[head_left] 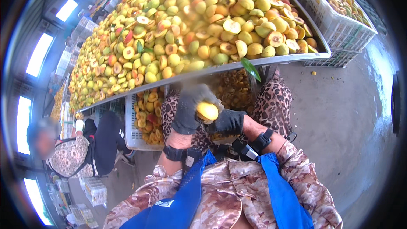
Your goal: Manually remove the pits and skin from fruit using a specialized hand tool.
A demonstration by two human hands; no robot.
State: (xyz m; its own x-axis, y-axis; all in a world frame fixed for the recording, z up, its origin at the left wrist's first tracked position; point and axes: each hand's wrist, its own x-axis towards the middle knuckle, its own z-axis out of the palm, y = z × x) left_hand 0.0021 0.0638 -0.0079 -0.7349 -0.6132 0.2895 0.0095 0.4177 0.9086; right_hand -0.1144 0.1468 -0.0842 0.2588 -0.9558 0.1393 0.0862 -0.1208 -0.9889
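Left hand (pixel 186 107): gripped a yellow fruit (pixel 207 111) near the table (pixel 292 58).
Right hand (pixel 227 123): curled beside it; couldn't tell what it held.

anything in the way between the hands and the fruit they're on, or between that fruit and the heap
Nothing visible separates the left hand from the fruit; the right hand is close beside it. Toward the heap, the metal rim stands between.
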